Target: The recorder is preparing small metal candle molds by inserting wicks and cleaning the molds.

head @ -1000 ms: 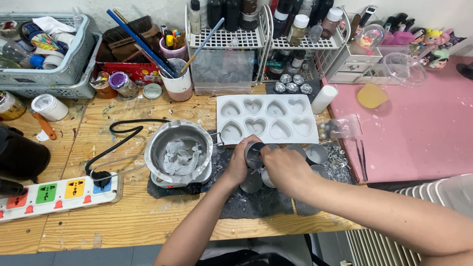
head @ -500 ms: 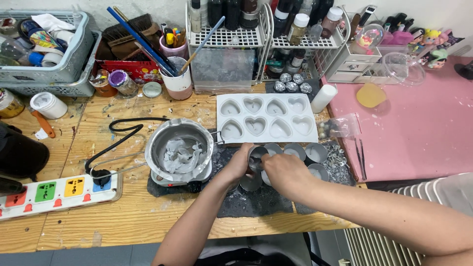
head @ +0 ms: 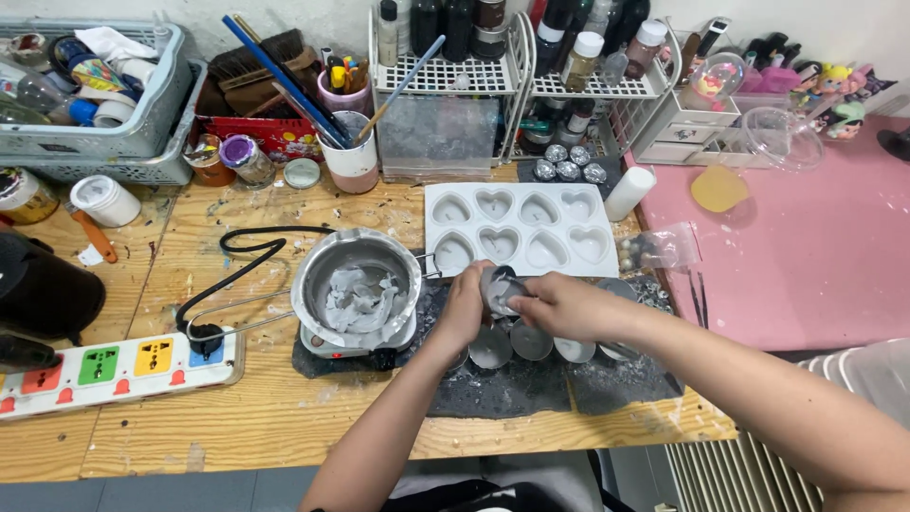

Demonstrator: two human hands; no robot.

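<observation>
The wooden table (head: 237,417) holds a white tray (head: 521,232) with heart-shaped holes. Beside it sits a metal pot (head: 357,287) with lumpy grey wax inside. Just in front of the tray, the left hand (head: 464,308) grips a small shiny tin cup (head: 498,287), tipped sideways. The right hand (head: 559,308) pinches its rim.

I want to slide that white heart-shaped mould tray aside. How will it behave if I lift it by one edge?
The white heart mould tray looks like thin, soft moulding material, so it would probably sag rather than stay flat. Its cavities appear empty, so it is likely light. Lying flat on the wooden table, it should slide without tipping.
</observation>
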